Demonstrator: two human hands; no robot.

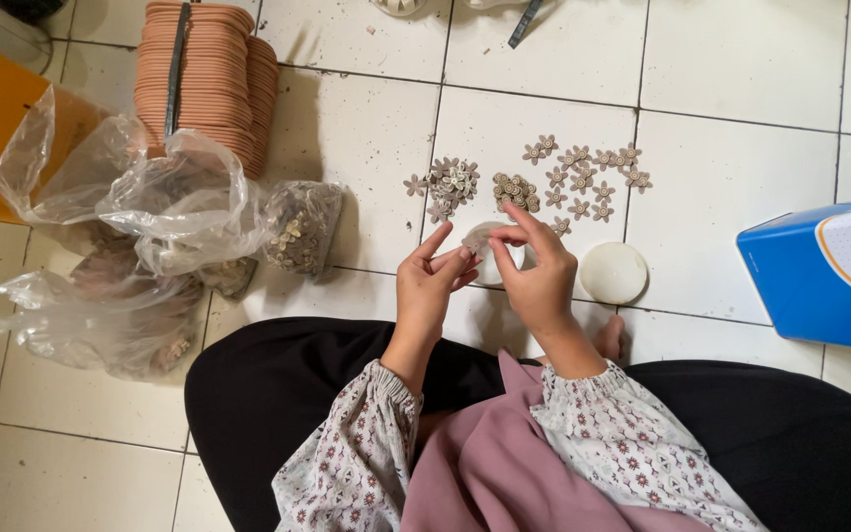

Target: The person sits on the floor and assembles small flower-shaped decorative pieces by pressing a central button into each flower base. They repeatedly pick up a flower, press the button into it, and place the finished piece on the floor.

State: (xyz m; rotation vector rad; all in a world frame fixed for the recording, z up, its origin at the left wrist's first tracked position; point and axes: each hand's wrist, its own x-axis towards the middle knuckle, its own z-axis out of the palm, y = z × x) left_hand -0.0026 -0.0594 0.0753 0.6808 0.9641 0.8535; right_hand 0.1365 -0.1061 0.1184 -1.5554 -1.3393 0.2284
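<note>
both hands meet over the white tiled floor [366,148] — the left hand [427,286] and right hand [536,276] each have their grip pinched together on one small pale flower piece [477,236]. just beyond lie scattered flower pieces [583,172], a heaped pile [453,182], a white round lid [614,273] — clear plastic bags [179,212] sit well left.

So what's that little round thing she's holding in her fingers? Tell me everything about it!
The small pale disc looks thin, round and whitish-grey, maybe plastic or fabric; the material is hard to tell. It is held above the tiled floor, pinched between the fingertips of the left hand and the right hand. The fingers cover part of it. Just behind it on the floor lie small beige flower-shaped pieces. A larger white disc lies to its right.
</note>
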